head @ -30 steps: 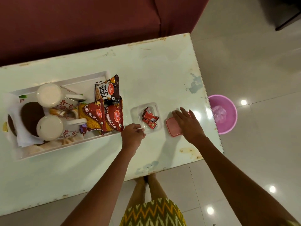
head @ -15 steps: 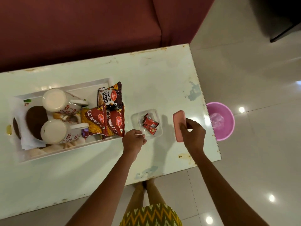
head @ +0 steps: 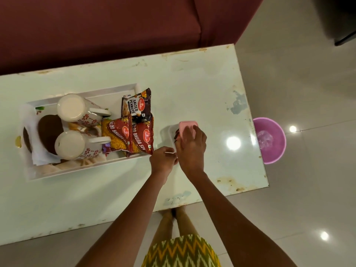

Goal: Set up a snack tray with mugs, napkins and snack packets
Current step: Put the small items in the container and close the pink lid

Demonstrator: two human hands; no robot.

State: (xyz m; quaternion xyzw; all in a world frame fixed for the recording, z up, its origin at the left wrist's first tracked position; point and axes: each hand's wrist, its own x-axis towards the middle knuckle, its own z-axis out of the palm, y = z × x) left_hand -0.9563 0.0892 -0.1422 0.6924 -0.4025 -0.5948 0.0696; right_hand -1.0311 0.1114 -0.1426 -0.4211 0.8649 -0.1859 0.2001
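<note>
Pale floor tiles shone around a worn white table (head: 192, 83) that crossed the middle of the frame, with a maroon sofa (head: 115, 26) along the top and a pink bucket (head: 269, 140) on the floor at the right edge of the table. At centre left on the table sat a white tray (head: 81, 171). It held two floral mugs (head: 77, 110), lying on their sides with their handles toward the right, white napkins (head: 28, 120) at its left end, and snack packets (head: 134, 135) at its right end (one salted peanuts, two aloo bhujia sev).

Just right of the tray stood a small clear container (head: 168, 132) with red sachets (head: 176, 135) inside, mostly hidden. The right hand (head: 190, 149) was closed around a pink lid (head: 187, 127), fingers curled over it, holding it over the container; whether the lid touched the rim could not be told. The left hand (head: 163, 160) lay just beside the right one, at the container's near edge, its fingers pinched on a thin white stick-like thing (head: 169, 152), too small to identify.
</note>
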